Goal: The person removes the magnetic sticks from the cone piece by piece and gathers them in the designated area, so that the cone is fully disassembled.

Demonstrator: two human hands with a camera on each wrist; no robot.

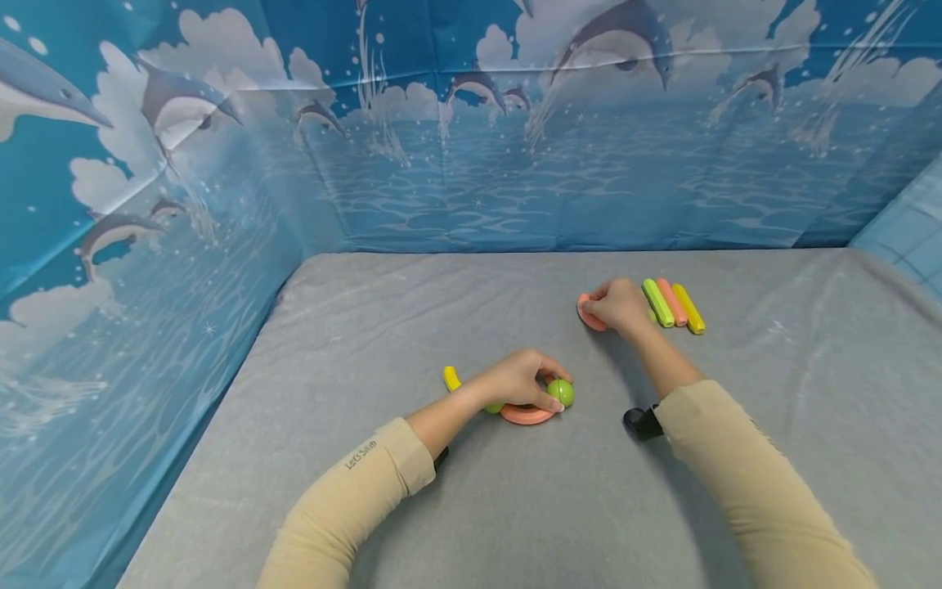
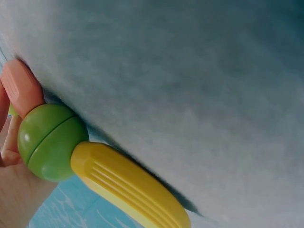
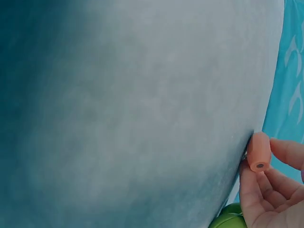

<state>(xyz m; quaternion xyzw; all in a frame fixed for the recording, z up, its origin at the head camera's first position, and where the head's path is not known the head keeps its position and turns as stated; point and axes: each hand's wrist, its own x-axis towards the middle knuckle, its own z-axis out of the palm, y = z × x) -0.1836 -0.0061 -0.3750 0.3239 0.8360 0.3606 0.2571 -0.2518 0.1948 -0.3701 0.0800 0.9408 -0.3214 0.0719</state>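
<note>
My left hand [image 1: 518, 378] holds a green ball [image 1: 561, 393] between thumb and fingers. That ball sits at the right end of a curved orange piece [image 1: 527, 416] on the grey cloth. In the left wrist view, the orange piece [image 2: 23, 88] meets another green ball [image 2: 52, 142], which joins a ridged yellow piece [image 2: 133, 185]. Farther back on the right, my right hand [image 1: 621, 307] pinches a second curved orange piece [image 1: 591, 317]. Its end, with a dark round spot, shows in the right wrist view [image 3: 259, 154].
Right of my right hand lie a green stick [image 1: 658, 303], an orange stick [image 1: 671, 302] and a yellow stick [image 1: 688, 308], side by side. A green ball [image 3: 230, 217] shows low in the right wrist view. A dolphin-print curtain [image 1: 471, 180] borders the grey cloth [image 1: 353, 327].
</note>
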